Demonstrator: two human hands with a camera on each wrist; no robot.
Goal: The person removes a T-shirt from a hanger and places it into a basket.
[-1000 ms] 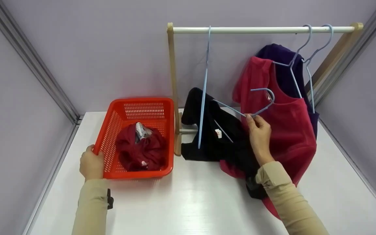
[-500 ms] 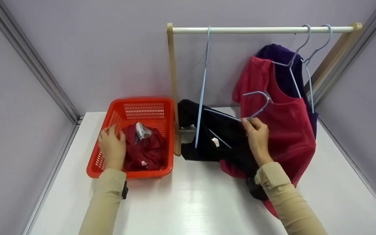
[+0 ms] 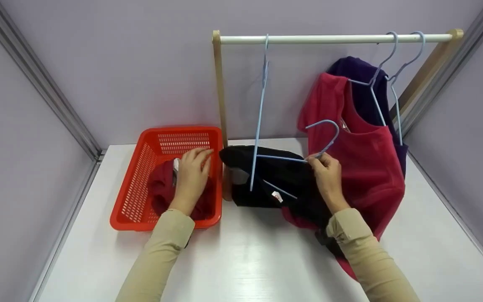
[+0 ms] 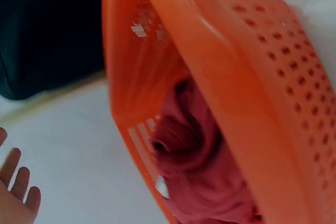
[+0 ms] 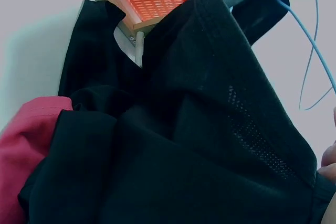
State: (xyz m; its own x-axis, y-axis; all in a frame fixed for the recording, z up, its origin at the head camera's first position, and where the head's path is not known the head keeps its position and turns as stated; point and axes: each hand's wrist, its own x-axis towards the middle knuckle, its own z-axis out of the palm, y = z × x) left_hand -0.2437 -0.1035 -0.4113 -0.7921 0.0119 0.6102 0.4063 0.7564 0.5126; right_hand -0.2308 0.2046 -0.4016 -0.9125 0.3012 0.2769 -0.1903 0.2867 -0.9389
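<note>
My right hand (image 3: 327, 176) pinches a light-blue hanger (image 3: 281, 158) at the base of its hook. A black garment (image 3: 294, 174) with a white neck label is on this hanger, one end pointing left towards the basket. In the right wrist view the black cloth (image 5: 173, 140) fills most of the picture, with fingertips at the right edge. My left hand (image 3: 193, 176) is over the red basket (image 3: 118, 222), fingers spread and holding nothing, near the basket's right rim. Partly hidden beneath it lies a maroon garment (image 3: 160, 182). In the left wrist view, loose fingers (image 4: 20, 183) show at the lower left.
A rack with a white rod (image 3: 329, 39) stands behind. From it hang a bare blue hanger (image 3: 260, 121), in front of the black garment's left part, and a pink top (image 3: 363, 159) and a purple top (image 3: 352, 67) on hangers at the right. Walls enclose the white table.
My left hand has let go of the basket's left rim and moved right across the basket. My right hand has lowered the hanger slightly leftwards, and the black garment's left end has dropped.
</note>
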